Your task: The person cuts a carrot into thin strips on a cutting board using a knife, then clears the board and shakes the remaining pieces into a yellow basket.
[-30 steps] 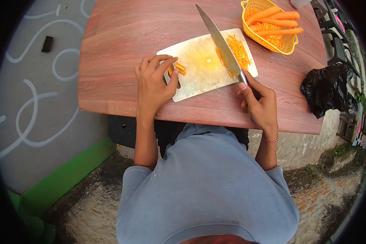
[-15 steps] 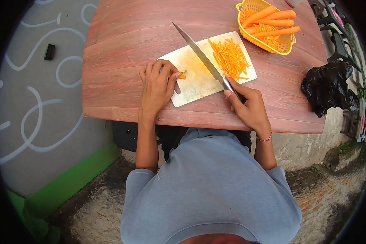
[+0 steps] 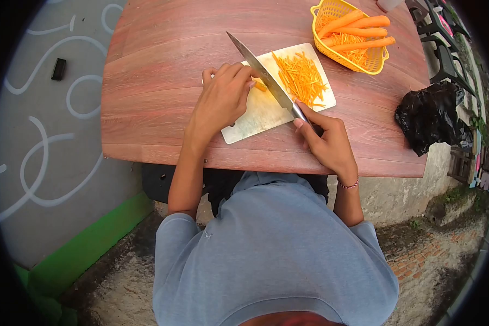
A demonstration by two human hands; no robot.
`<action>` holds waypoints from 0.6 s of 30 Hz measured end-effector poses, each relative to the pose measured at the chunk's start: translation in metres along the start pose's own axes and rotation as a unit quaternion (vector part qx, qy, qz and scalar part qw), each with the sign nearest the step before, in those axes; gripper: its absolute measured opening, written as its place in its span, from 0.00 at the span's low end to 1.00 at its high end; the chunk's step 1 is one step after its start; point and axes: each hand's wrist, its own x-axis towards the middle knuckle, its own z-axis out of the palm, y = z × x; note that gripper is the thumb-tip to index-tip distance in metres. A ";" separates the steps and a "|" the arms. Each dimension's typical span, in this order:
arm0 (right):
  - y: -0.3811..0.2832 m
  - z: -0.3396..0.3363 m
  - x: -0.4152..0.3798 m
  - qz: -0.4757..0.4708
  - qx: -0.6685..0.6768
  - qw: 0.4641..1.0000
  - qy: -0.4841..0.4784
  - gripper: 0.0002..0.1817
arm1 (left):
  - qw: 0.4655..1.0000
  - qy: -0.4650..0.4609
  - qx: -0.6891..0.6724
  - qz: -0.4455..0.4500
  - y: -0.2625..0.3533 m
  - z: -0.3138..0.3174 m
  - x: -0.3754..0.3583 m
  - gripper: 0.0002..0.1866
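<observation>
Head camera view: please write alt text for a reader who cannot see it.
The right hand holds a knife over a white board, and the left hand holds a carrot piece beside the blade. Carrot strips lie to the blade's right; a yellow basket of carrots stands on the wooden table.

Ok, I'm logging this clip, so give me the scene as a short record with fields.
left hand: left hand, fingertips at a small carrot piece
right hand: right hand, gripping the knife by its handle
blade: slanting over the white cutting board
on board: carrot shreds, right of the blade
basket: yellow basket, holding long carrots and more shreds
surface: reddish table
far right: black plastic bag
</observation>
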 end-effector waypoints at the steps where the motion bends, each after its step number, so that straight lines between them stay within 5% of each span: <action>1: -0.001 0.000 -0.001 -0.001 -0.004 1.000 0.001 0.24 | 0.999 0.029 -0.020 -0.019 0.002 0.001 0.000 0.06; 18: -0.003 0.008 -0.012 0.027 0.032 0.999 0.011 0.22 | 0.986 0.154 0.010 -0.061 0.014 0.042 -0.032 0.11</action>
